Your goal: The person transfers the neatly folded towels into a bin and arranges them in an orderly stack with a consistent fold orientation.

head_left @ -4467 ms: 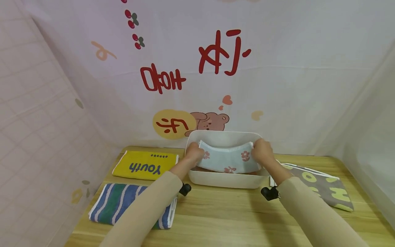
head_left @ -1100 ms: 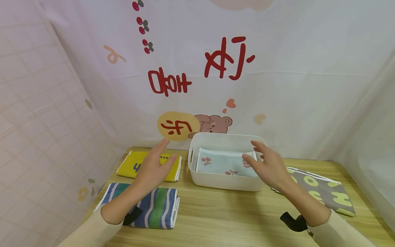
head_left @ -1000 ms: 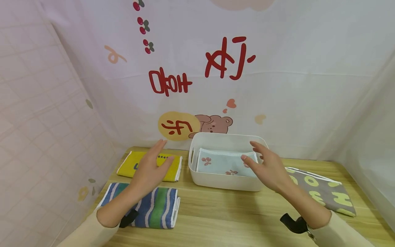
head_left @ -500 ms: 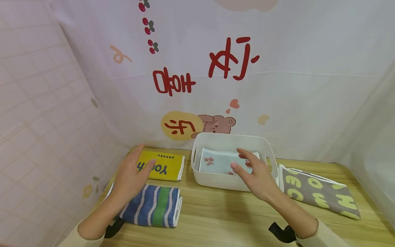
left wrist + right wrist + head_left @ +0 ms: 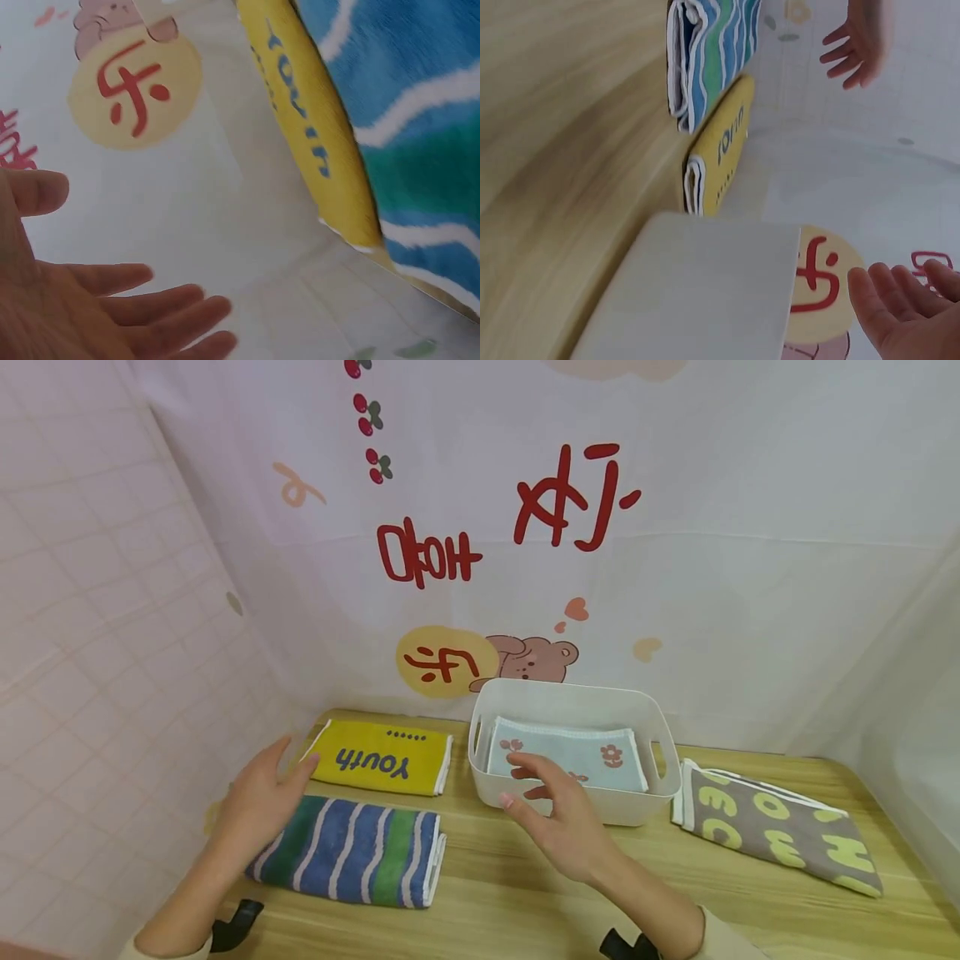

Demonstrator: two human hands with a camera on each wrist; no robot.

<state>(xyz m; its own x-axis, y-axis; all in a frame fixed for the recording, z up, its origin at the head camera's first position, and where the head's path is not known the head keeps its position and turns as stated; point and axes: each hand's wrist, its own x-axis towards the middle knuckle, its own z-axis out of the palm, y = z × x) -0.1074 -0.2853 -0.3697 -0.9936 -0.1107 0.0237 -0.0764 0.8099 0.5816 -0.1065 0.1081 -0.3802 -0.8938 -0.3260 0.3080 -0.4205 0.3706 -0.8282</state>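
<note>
Beige left sleeve (image 5: 168, 949) is running out of the head view; left hand (image 5: 258, 800) is hovering, grip released, covering the far-left corner of the striped towel (image 5: 352, 853). Yellow towel (image 5: 380, 757) is lying behind that. Right hand (image 5: 564, 831) is hanging half-bent, grip empty, partly blocking the white basket (image 5: 628, 807) and pale-blue towel (image 5: 561, 747) inside. Grey towel (image 5: 780, 828) is lying rightmost. Right wrist view is catching only the basket's outer wall.
</note>
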